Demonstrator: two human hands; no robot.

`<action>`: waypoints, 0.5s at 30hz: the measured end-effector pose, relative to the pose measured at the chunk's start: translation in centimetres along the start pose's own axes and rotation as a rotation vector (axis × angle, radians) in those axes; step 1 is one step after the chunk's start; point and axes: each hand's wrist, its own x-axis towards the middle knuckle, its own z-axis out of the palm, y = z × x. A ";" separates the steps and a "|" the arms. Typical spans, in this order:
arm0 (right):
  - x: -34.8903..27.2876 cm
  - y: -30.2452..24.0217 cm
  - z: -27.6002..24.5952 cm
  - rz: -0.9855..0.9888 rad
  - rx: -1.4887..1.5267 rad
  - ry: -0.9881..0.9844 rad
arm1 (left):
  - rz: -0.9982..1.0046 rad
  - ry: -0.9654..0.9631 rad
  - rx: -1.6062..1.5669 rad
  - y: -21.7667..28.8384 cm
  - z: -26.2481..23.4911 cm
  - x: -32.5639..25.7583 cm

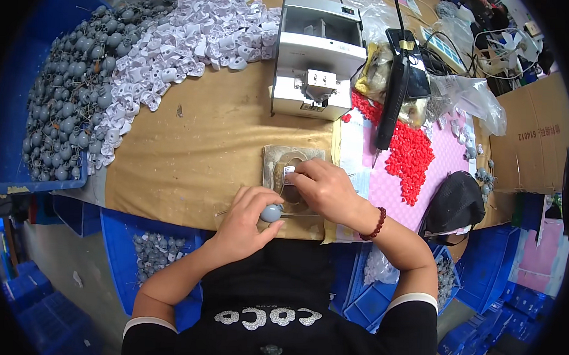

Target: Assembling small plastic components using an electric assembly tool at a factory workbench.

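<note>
My left hand grips a small grey rounded part near the front edge of the brown worktable. My right hand rests on a worn square fixture block and pinches a small white part against it. A red bead bracelet circles my right wrist. The two hands nearly touch over the block.
Heaps of white parts and grey parts fill the far left. A white feeder machine stands behind the block. A hanging black electric screwdriver, red pieces on a pink mat, a black bag, and blue bins surround me.
</note>
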 end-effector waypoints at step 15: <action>-1.2 -1.5 -2.7 0.159 -0.090 -0.174 | 0.063 0.106 0.682 0.9 1.5 1.6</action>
